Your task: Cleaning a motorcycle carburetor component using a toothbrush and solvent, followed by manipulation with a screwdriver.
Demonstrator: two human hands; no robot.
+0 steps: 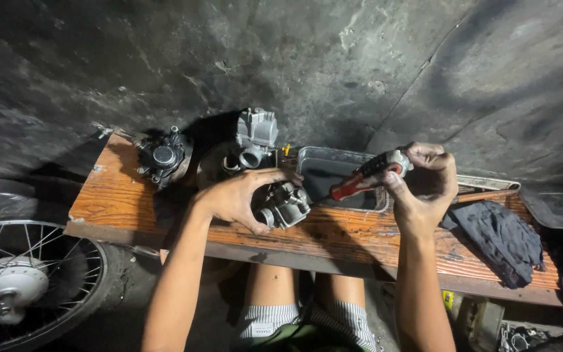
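Observation:
My left hand grips a grey metal carburetor resting on a worn wooden board. My right hand holds a screwdriver with a red and black handle; its tip points left at the carburetor. A second silver carburetor stands upright just behind my left hand. Further left on the board lies a dark round engine part.
A metal tray sits behind the screwdriver. A dark cloth lies on the board's right end, beside another tray. A spoked motorcycle wheel stands at lower left. My knees are under the board. Concrete wall behind.

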